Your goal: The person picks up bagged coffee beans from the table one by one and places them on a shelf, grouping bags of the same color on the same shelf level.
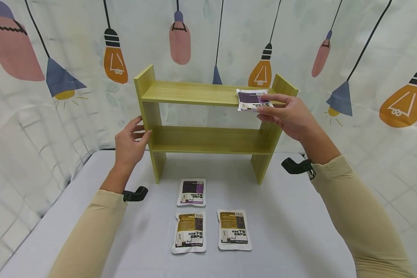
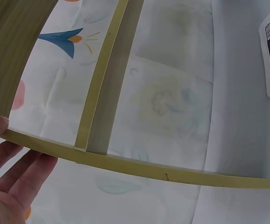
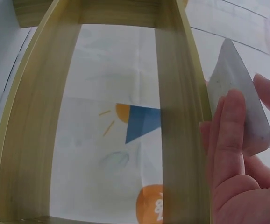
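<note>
A two-tier wooden shelf (image 1: 208, 141) stands on the table, and my left hand (image 1: 130, 143) grips the edge of its left side panel. In the left wrist view, the thumb lies on one side of that panel edge (image 2: 167, 173) and the fingers on the other. My right hand (image 1: 285, 116) pinches a purple-labelled pouch (image 1: 251, 99) at the right end of the top board. The right wrist view shows the pouch's plain back (image 3: 240, 93) between thumb and fingers, beside the shelf.
On the white table (image 1: 285, 227) before the shelf lie another purple-labelled pouch (image 1: 192, 192) and two brown-labelled pouches, one on the left (image 1: 190, 233) and one on the right (image 1: 234, 230). A curtain (image 1: 208, 42) printed with lamps hangs behind the shelf.
</note>
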Demonstrator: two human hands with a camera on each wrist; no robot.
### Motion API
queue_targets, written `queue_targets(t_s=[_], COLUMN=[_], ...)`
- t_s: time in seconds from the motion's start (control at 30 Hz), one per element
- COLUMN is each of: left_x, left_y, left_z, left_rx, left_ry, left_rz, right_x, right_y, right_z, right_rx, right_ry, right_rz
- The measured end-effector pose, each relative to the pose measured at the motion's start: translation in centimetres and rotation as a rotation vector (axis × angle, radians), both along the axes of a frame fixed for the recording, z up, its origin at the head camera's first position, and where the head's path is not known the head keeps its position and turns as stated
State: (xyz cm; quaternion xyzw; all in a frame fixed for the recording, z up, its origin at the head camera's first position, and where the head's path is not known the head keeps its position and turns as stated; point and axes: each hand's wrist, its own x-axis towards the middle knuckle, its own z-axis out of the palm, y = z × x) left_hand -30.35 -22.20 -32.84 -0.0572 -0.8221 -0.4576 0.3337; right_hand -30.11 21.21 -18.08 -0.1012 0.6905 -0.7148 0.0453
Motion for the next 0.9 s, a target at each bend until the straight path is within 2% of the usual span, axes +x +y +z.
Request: queue_targets(t_s=[0.5,0.7,0.9], left_x=[0.00,-0.07,-0.02], left_y=[0.06,-0.01,-0.02], left_z=[0.11,-0.01,0.00], left_rx=[0.006,0.003,0.006], left_ry=[-0.018,-0.013,-0.014], left_rz=[-0.003,0.002,-0.001], right_x=[-0.52,-0.77,-0.85], right_y=[-0.05,-0.20,-0.33], right_z=[0.42,0.41,0.42], right_rx=[0.061,0.060,0.110], right_ry=[0.025,0.023,0.041], right_rz=[-0.012,-0.045,-0.095])
